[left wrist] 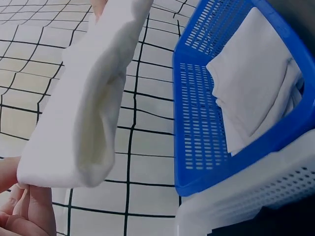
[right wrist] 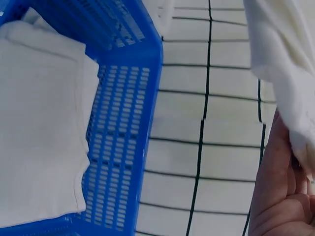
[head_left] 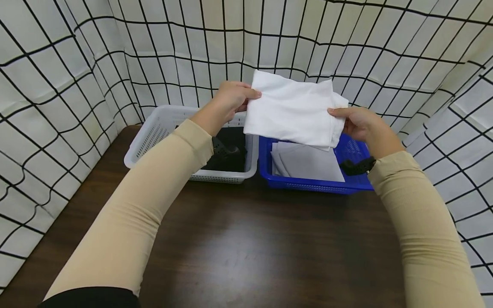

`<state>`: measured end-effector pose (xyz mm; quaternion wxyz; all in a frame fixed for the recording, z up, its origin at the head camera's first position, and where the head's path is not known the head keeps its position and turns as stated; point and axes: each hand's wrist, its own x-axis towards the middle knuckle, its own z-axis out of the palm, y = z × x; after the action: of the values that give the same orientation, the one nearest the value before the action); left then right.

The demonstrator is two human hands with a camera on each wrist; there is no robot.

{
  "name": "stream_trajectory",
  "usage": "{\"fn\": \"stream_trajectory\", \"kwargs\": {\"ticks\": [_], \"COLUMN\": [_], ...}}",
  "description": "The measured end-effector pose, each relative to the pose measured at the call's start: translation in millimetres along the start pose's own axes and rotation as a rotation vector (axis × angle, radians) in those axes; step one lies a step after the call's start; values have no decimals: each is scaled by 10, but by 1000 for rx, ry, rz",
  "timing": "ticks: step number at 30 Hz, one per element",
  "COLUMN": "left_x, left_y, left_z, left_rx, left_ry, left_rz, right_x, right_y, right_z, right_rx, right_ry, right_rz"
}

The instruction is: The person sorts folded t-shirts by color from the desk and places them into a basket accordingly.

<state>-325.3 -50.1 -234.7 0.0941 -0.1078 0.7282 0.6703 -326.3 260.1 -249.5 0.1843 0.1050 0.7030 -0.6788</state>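
A folded white cloth hangs in the air between both hands, above the blue basket. My left hand pinches its left edge, thumb on the near face. At the right edge my right hand pinches it, the fingers partly hidden behind the fabric. In the left wrist view the cloth shows its folded layers from the side. Inside the blue basket lies more folded white cloth, also seen as a flat folded piece in the right wrist view.
Left of the blue basket stands a white basket with black cloth in it. Both baskets rest on a dark wooden table. A black wire grid backed with white sheeting surrounds the table at the back and sides.
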Motion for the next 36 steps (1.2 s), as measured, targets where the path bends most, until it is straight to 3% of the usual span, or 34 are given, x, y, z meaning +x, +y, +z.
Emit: {"fn": "stream_trajectory", "kwargs": {"ticks": [5, 13, 20, 27, 31, 36], "left_x": [72, 238, 343, 382, 396, 435], "left_y": [-24, -231, -412, -574, -703, -870], "left_z": [83, 246, 386, 615, 735, 848], "left_rx": [-5, -30, -67, -80, -86, -91], "left_ry": [-16, -42, -75, -87, -80, -78], "left_rz": [-17, 9, 8, 6, 14, 5], "right_x": [29, 104, 168, 201, 221, 244], "right_y": [-50, 44, 150, 251, 341, 445], "right_z": [-69, -184, -262, -409, -469, -460], "right_rx": [9, -35, -163, -143, -208, -375], "right_ry": [16, 58, 136, 228, 278, 325], "right_rz": [12, 8, 5, 5, 21, 29]}}
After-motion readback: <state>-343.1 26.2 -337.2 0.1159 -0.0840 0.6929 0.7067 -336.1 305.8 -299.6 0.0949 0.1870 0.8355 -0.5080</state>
